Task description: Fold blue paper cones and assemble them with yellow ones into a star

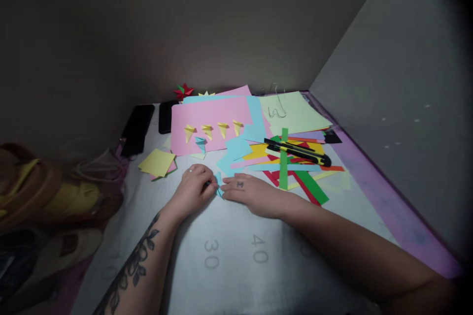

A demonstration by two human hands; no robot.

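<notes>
Between my hands is a small folded piece of light blue paper, low over the white mat. My left hand is closed, thumb and forefinger pinching its left side. From the right, my right hand holds its other edge with the fingertips; the thumb is hidden. Just beyond lie several folded yellow paper pieces in a row on a pink sheet. One folded blue piece sits below that row.
Paper strips in many colours lie to the right, with a black and yellow utility knife on top. Yellow paper squares are stacked at left, near a black phone. A red and green paper star stands by the back wall.
</notes>
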